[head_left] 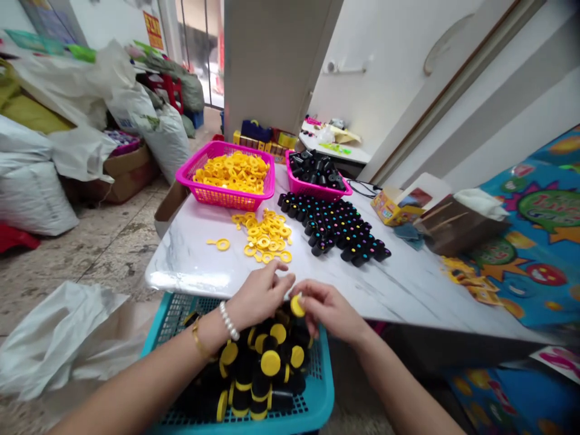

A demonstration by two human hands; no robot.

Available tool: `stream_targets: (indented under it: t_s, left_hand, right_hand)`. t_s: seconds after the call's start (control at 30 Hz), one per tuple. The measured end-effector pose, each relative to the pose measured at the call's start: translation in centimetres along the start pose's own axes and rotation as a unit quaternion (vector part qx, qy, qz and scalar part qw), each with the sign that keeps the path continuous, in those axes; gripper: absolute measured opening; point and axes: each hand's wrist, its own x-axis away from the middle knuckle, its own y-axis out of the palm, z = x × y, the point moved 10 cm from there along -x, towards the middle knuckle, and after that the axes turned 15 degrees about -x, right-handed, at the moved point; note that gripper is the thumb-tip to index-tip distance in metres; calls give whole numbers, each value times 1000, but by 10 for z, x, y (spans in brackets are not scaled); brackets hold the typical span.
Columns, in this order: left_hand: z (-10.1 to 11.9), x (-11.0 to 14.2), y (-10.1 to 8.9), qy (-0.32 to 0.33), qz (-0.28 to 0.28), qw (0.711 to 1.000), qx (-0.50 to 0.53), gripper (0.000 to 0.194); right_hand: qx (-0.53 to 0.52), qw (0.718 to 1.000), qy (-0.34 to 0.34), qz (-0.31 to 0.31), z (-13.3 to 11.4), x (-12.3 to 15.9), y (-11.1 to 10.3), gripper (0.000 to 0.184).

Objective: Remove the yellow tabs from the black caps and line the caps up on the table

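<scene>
My right hand (327,307) pinches a black cylinder with a round yellow cap (298,306) at the table's front edge; most of its black body is hidden. Close beside it, my left hand (260,294), with a pearl bracelet on the wrist, has its thumb and forefinger apart, and nothing shows between them. Its lower fingers are hidden. Below both hands, a teal basket (325,386) holds many black cylinders with yellow caps (270,363). On the table ahead lie a loose pile of yellow ring-shaped pieces (267,235) and rows of standing black cylinders with coloured dots (335,223).
A pink basket (226,198) of yellow pieces and a pink basket (317,191) of black parts stand at the back of the white table (190,266). To the right are a small yellow box (385,207) and a brown box (457,226). White sacks (34,193) fill the left side.
</scene>
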Motion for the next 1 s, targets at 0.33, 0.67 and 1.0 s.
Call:
stream_targets:
  t_s: [0.33, 0.67, 1.0]
  left_hand:
    - [-3, -29, -32, 50, 120, 902, -412, 15]
    - [25, -64, 29, -24, -27, 993, 109, 31]
    - [41, -124, 32, 44, 84, 968, -231, 31]
  right_hand:
    - [80, 988, -117, 65, -31, 10, -1, 20]
    - [-157, 957, -160, 184, -27, -12, -70, 26]
    - [-30, 963, -55, 263, -8, -15, -132, 48]
